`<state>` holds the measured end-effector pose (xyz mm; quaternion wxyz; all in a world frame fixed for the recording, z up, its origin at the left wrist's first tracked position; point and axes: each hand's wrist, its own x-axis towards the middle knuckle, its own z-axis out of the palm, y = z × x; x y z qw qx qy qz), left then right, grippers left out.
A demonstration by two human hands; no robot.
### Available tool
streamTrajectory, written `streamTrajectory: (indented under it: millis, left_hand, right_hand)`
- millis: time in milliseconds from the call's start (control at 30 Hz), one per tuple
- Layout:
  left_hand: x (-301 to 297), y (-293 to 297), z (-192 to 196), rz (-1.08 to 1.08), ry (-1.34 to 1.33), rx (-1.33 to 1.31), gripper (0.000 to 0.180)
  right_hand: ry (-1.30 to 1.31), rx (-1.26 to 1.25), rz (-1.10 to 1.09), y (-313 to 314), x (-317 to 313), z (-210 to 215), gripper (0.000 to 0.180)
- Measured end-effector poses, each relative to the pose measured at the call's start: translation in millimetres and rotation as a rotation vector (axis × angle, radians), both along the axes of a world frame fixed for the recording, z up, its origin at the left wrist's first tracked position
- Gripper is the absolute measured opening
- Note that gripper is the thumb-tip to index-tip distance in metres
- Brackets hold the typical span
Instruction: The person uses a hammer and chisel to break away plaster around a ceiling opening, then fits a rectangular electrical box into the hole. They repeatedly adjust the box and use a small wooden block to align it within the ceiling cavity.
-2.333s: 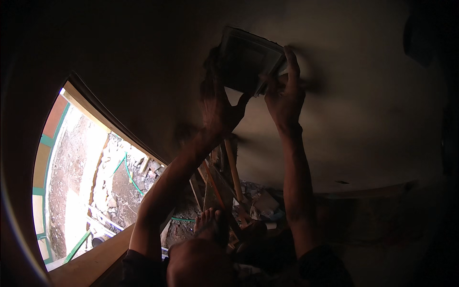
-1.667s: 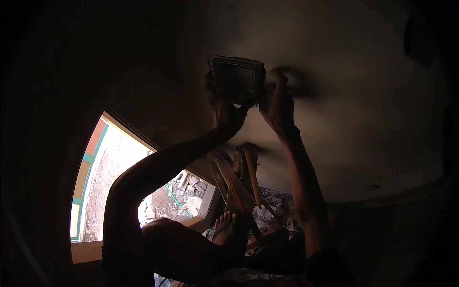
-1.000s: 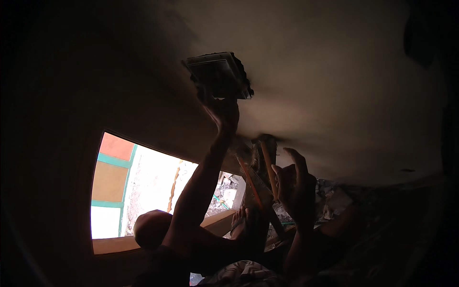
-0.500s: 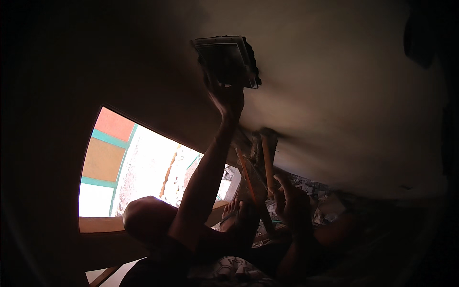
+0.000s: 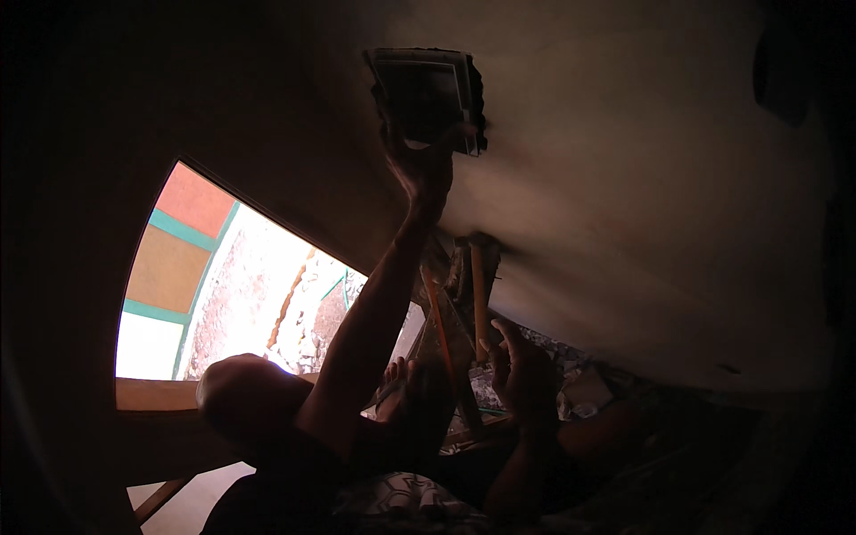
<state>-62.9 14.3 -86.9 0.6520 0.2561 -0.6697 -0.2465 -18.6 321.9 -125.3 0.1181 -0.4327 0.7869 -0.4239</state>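
My left hand [image 5: 423,169] reaches up the wall and grips the lower part of a dark rectangular box [image 5: 432,96] with a pale inner rim. The box sits at a ragged hole in the wall; its inside is too dark to make out. My right hand [image 5: 524,370] is lower and to the right, fingers apart and partly bent, with nothing visible in it. Just left of it stands a hammer [image 5: 480,303] with a light wooden handle, its head uppermost. An orange-red stick-like tool [image 5: 440,323] leans beside the hammer.
A smooth pale wall [image 5: 615,187] fills the upper right. At the left, a bright opening [image 5: 254,285] shows coloured panels and rough ground outside. My knee [image 5: 250,392] and bare foot [image 5: 392,388] are below. Broken rubble [image 5: 584,392] lies along the wall's foot, in deep shade.
The view has shifted slightly, so the opening, hammer and legs appear further left and higher. My left hand stays on the box; its thumb looks more spread along the lower right edge.
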Motion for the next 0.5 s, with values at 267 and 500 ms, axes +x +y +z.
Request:
streamTrajectory:
  millis: [267,500]
  left_hand:
    - [3,-13,-9,-0.288,0.143,0.189,0.099]
    - [7,-1,6,-0.195,0.15,0.084,0.106]
  right_hand:
    - [-0.071,0.018,0.015,-11,0,3,0.031]
    - [-0.101,-0.29,-0.189,-79,-23,16,0.031]
